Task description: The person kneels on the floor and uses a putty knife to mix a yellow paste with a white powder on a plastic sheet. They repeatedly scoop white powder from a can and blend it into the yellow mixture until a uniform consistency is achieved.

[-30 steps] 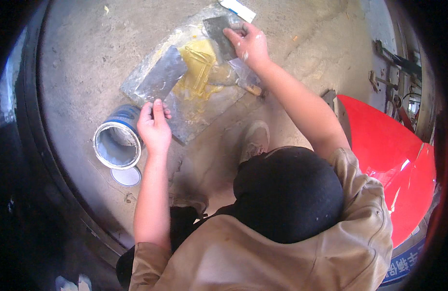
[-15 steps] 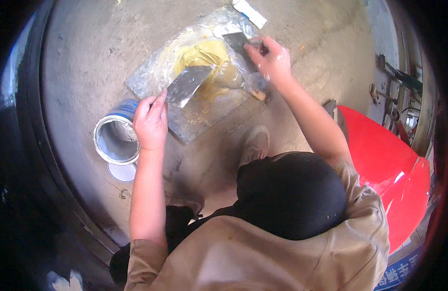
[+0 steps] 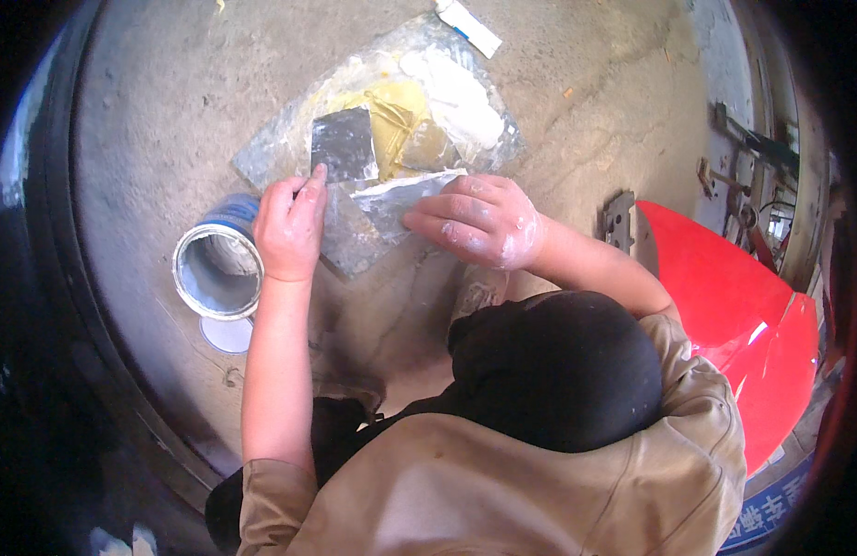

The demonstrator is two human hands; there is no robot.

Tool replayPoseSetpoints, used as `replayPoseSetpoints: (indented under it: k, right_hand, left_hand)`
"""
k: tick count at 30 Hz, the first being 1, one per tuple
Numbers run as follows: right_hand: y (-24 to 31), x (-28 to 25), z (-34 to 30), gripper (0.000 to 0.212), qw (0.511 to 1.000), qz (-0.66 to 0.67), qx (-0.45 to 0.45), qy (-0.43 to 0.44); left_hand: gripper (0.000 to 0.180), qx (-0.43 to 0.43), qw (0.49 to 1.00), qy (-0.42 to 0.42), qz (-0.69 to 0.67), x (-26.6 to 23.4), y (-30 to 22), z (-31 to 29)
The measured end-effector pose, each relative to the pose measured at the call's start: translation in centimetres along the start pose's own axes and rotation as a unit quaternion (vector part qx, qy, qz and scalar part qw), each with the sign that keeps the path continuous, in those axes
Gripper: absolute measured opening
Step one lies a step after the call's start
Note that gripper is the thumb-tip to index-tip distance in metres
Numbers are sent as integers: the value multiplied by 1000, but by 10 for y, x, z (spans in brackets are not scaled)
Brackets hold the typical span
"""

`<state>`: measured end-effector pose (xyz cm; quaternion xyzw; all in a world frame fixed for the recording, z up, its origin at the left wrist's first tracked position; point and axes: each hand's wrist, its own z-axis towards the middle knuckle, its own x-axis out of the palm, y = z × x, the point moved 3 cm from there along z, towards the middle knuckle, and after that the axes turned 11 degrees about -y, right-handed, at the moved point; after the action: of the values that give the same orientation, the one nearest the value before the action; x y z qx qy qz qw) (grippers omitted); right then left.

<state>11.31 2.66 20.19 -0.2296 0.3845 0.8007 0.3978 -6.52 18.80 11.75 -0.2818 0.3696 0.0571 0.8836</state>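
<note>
My left hand point(image 3: 291, 225) is closed on a dark, flat putty spreader point(image 3: 343, 146), whose blade lies over the left side of a yellow putty patch point(image 3: 398, 109). Closer to me, my right hand point(image 3: 484, 221) grips a second grey spreader point(image 3: 391, 208) with white filler along its far edge. Both tools are over a smeared mixing board point(image 3: 285, 139) on the floor. A thick white filler patch point(image 3: 461, 97) lies on the board's far right. White residue coats the fingers of my right hand.
Left of the board an open can point(image 3: 217, 269) leans with its mouth toward me, a round lid point(image 3: 226, 334) beside it. A white tube point(image 3: 470, 28) lies beyond the board. At right stands a red glossy panel point(image 3: 730, 306). My knee point(image 3: 558, 371) rises close below my right forearm.
My right hand has come back from the board's far right toward me, its spreader now edged with white filler. The left spreader has turned more upright and sits slightly further left.
</note>
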Motion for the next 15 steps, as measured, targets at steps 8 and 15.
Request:
replayPoseSetpoints:
  k: [8, 15]
  right_hand:
    - [-2, 6, 1, 40, 1000, -16, -2, -2]
    - [2, 1, 2, 40, 1000, -8, -14, -12]
  left_hand:
    - [32, 2, 1000, -9, -23, -5, -7, 6]
    - [31, 7, 1000, -10, -17, -3, -6, 4]
